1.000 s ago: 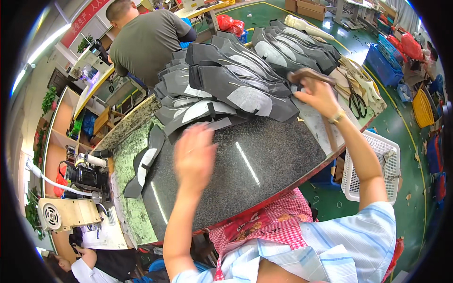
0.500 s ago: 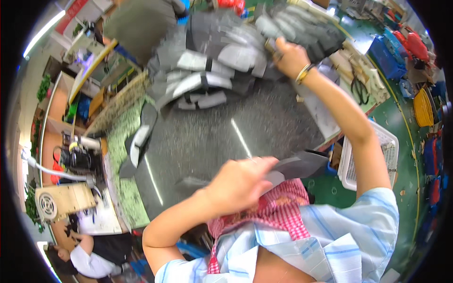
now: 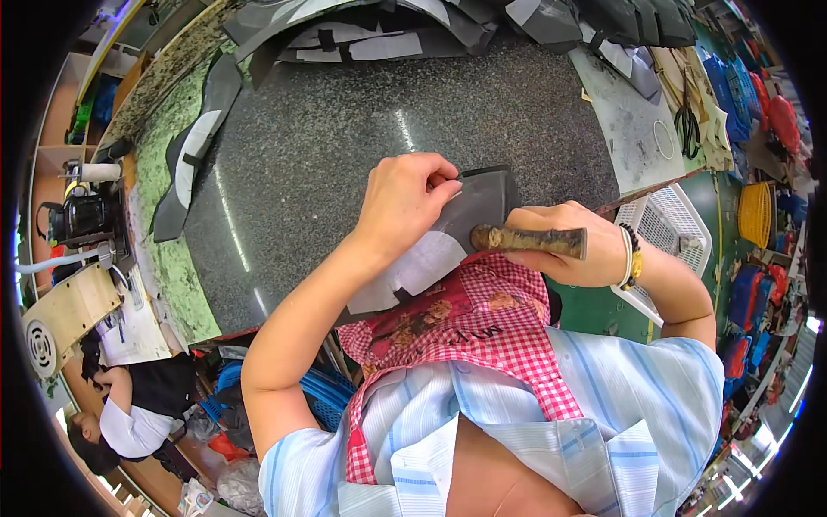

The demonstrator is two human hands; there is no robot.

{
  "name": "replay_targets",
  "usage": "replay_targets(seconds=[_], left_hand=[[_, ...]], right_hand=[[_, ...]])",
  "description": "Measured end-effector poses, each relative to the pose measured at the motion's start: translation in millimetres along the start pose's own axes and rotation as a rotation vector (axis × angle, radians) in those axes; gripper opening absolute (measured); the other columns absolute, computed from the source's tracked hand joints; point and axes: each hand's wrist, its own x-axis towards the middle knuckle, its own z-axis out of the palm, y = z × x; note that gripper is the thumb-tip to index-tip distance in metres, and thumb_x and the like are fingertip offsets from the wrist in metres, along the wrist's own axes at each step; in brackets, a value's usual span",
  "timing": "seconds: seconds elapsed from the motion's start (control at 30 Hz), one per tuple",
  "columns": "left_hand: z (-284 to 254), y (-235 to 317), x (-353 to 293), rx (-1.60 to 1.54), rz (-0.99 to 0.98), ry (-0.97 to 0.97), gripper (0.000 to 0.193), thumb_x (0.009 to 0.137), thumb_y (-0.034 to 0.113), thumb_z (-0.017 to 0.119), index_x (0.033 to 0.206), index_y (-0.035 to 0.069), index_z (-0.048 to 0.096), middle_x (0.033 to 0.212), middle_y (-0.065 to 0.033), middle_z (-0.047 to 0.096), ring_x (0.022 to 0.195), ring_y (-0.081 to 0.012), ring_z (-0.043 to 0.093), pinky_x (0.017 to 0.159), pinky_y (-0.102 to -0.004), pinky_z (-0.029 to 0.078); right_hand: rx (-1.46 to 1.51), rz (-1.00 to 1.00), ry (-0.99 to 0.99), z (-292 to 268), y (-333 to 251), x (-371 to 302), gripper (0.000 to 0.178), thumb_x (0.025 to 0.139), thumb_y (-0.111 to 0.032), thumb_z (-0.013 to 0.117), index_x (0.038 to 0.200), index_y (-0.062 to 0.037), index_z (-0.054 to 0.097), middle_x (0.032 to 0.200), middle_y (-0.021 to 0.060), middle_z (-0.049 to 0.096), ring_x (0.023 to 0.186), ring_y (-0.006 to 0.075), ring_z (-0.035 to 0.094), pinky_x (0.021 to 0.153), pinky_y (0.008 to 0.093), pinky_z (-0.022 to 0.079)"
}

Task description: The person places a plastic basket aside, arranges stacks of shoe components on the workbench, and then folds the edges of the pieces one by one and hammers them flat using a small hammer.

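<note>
A dark grey flat piece (image 3: pixel 488 200) with a pale grey patch lies across the near edge of the dark worktop, partly over my apron. My left hand (image 3: pixel 403 200) is closed at its upper edge, fingers curled in a pinch. My right hand (image 3: pixel 573 254) is wrapped round a short tool with a worn, brown, stick-like handle (image 3: pixel 530 239), held over the right part of the piece. The tool's working end cannot be made out, so its kind is unclear. Part of the piece is hidden under my left hand and forearm.
Similar grey pieces (image 3: pixel 370 45) are heaped along the far side of the worktop (image 3: pixel 301 129). A single curved piece (image 3: pixel 196 142) lies at the left edge. Black-handled scissors (image 3: pixel 687 125) rest at the far right, above a white plastic basket (image 3: pixel 642 297). Another person (image 3: pixel 129 426) sits at lower left.
My right hand has come back from the far heap with the brown-handled tool. My left hand has brought the grey piece onto the near edge. The view has shifted nearer.
</note>
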Motion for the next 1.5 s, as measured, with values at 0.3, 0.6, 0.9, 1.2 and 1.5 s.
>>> replay_targets(seconds=[0.3, 0.6, 0.9, 1.2, 1.5], left_hand=[[16, -14, -12, 0.152, 0.415, 0.204, 0.014, 0.075, 0.001, 0.074, 0.088, 0.003, 0.070, 0.085, -0.0085, 0.068, 0.073, -0.0244, 0.067, 0.065, -0.0311, 0.054], [4, 5, -45, 0.161, 0.095, 0.061, 0.028, 0.077, 0.002, 0.071, 0.104, 0.003, 0.067, 0.090, -0.0112, 0.064, 0.081, -0.0300, 0.064, 0.070, -0.0382, 0.052], [12, 0, -63, 0.333, 0.206, 0.178, 0.028, 0.076, 0.001, 0.065, 0.104, 0.002, 0.066, 0.097, -0.0115, 0.063, 0.085, -0.0301, 0.060, 0.075, -0.0396, 0.049], [-8, -19, -90, 0.216, 0.190, 0.208, 0.017, 0.075, 0.001, 0.070, 0.091, 0.006, 0.070, 0.088, -0.0099, 0.067, 0.082, -0.0273, 0.065, 0.071, -0.0373, 0.052], [-19, -31, -125, 0.190, 0.209, 0.210, 0.018, 0.076, 0.000, 0.070, 0.093, 0.004, 0.068, 0.092, -0.0084, 0.064, 0.085, -0.0272, 0.063, 0.073, -0.0364, 0.052]], right_hand=[[-0.261, -0.089, 0.221, -31, 6, 37, 0.018, 0.091, -0.015, 0.060, 0.105, -0.0031, 0.061, 0.076, 0.0146, 0.061, 0.066, 0.0354, 0.063, 0.057, 0.0438, 0.050], [-0.372, -0.043, 0.008, -30, 11, 49, 0.016, 0.088, -0.010, 0.063, 0.102, -0.0019, 0.061, 0.082, 0.0139, 0.059, 0.066, 0.0357, 0.061, 0.057, 0.0424, 0.048], [-0.369, 0.104, -0.133, -23, -14, 53, 0.020, 0.088, -0.007, 0.060, 0.107, -0.0013, 0.060, 0.091, 0.0163, 0.063, 0.068, 0.0369, 0.062, 0.059, 0.0433, 0.050], [-0.470, -0.134, -0.071, 0, -20, 54, 0.022, 0.087, -0.013, 0.057, 0.108, -0.0088, 0.061, 0.074, 0.0123, 0.061, 0.062, 0.0340, 0.064, 0.055, 0.0446, 0.050], [-0.573, -0.293, -0.089, 18, -30, 69, 0.035, 0.087, -0.016, 0.062, 0.120, -0.0081, 0.056, 0.070, 0.0123, 0.063, 0.062, 0.0362, 0.064, 0.056, 0.0449, 0.051]])
